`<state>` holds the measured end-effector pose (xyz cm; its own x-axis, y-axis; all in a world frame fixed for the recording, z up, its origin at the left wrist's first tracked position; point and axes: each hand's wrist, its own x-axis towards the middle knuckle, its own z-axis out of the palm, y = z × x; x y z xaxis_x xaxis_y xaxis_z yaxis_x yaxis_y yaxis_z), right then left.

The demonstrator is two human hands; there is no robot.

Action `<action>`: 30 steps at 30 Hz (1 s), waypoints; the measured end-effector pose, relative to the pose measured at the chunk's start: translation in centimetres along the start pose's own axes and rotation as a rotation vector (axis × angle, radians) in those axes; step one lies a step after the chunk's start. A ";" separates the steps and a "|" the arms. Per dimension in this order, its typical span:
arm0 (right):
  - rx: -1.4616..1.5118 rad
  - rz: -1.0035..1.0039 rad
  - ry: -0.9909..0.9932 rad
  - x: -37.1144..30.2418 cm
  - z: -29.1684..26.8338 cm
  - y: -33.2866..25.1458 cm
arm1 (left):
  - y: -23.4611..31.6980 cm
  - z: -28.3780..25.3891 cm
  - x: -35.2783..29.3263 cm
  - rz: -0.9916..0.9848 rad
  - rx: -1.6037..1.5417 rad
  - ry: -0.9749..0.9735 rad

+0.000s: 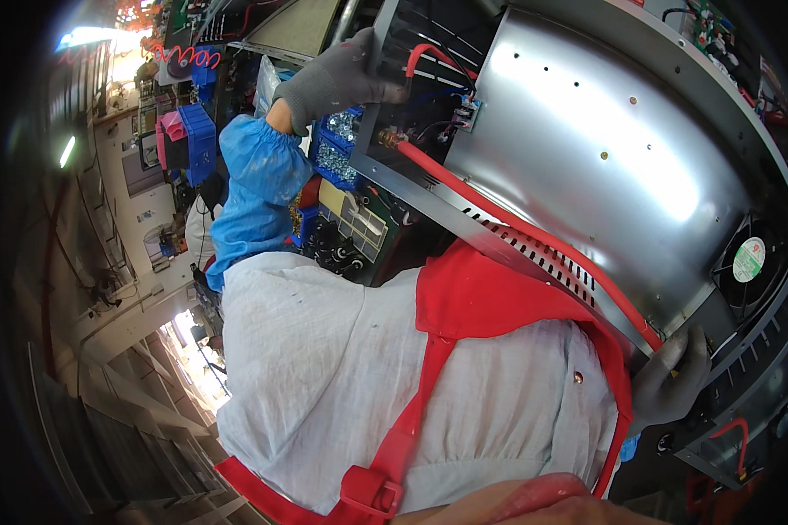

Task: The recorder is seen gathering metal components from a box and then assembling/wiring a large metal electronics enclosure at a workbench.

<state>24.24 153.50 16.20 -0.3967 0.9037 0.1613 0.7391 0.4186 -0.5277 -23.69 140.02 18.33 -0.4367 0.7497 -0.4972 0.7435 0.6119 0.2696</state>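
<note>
A workshop room bends along the side beyond the left sleeve, with a lit tube lamp (67, 151), and blue bins (334, 157) of small metal parts sit just below the left fingers. The metal chassis (385, 171) lies slanted between the two gloved hands, right in front of the body. The left hand (333, 83) has its fingers closed around the frame's end; the right hand (674, 376) has its fingers at the opposite lower corner, partly hidden, so I cannot tell how tightly they hold.

It looks stiff and probably heavy, awkward for one hand; the smooth sheet would likely slip and the edges may be sharp. The rigid frame bars seem the best hold, keeping fingers off the fan (748, 260) and the wiring, the more fragile parts.

Between the fingers stretches a bright, curved silvery panel (595, 131) dotted with small holes. A thick red cable (517, 226) runs from near the left fingers to the right ones, beside a slotted wall (578, 278).
</note>
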 end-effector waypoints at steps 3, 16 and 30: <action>0.033 0.036 -0.018 -0.4 0.0 0.0 | 1.6 -0.2 0.0 -0.127 0.181 -0.026; 0.017 -0.023 -0.007 0.0 0.2 0.0 | 1.8 -0.5 0.0 -0.133 0.293 -0.005; 0.017 -0.139 -0.032 0.2 0.1 0.8 | 5.1 -0.2 -0.6 -0.269 0.350 0.062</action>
<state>24.70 153.97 15.72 -0.5122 0.8336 0.2070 0.6663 0.5377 -0.5167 -19.75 142.77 20.18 -0.6595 0.5960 -0.4580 0.7215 0.6729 -0.1632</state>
